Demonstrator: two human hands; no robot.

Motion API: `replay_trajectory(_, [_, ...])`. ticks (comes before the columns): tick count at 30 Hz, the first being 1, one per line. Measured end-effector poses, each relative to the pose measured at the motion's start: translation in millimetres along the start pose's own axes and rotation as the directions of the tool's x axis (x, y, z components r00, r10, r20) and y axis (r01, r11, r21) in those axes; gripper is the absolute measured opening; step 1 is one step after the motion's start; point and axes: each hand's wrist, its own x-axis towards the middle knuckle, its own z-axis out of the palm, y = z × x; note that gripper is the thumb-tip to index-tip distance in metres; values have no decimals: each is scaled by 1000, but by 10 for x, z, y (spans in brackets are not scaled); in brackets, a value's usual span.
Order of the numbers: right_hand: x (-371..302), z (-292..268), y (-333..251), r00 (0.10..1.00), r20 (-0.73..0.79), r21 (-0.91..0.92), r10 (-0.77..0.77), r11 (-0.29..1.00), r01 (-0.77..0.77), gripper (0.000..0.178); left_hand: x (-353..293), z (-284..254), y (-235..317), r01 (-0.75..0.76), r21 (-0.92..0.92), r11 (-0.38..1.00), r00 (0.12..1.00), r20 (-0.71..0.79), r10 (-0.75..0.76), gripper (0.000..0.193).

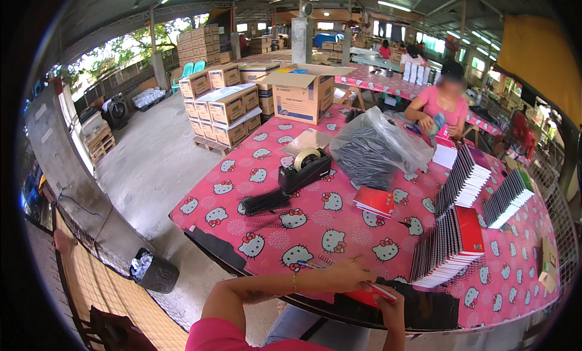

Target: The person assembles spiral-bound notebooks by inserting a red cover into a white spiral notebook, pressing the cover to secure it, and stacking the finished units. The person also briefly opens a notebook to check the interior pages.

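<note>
At the table's near edge my right hand (392, 308) grips a small red notebook (384, 291), tilted with its pale page edge showing. My left hand (348, 274) reaches across from the left, fingers bent and closed at the notebook's far end; what they pinch is too small to make out. Beside the left wrist lie a blue pen (308, 264) and a loose dark spiral coil (327, 259). A tall stack of red notebooks with black spiral bindings (451, 245) stands right of my hands. Farther up lies a small pile of red notebooks (374, 200).
A black tape dispenser (305, 172) stands beside a heap of black coils (265, 201). Behind are a plastic bag of dark coils (376, 148) and an open carton (302, 93). More notebook stacks (464, 178) line the right. A co-worker in pink (441, 105) sits across the table.
</note>
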Motion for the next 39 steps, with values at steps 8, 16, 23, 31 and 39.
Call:
replay_trajectory(8, [-48, 129, -82, 989, -149, 106, -6, 994, 22, 30, -152, 62, 475, 135, 489, 862, 977, -208, -35, 66])
replay_trajectory(16, [34, 293, -177, 987, -153, 91, 53, 995, -39, 30, -73, -62, 457, 207, 543, 814, 977, -164, -139, 81])
replay_trajectory(23, [75, 231, 46, 995, -100, 26, -6, 1000, 9, 25, 125, -213, 385, 227, 583, 780, 964, -249, -95, 80])
replay_trajectory(31, [162, 208, -32, 987, -21, -167, -162, 974, 156, 27, 117, -7, 462, 124, 474, 872, 981, -190, -36, 82])
replay_trajectory(39, [288, 170, 71, 975, 14, -256, -221, 942, 217, 21, 92, 190, 487, 175, 353, 919, 977, -176, -119, 84])
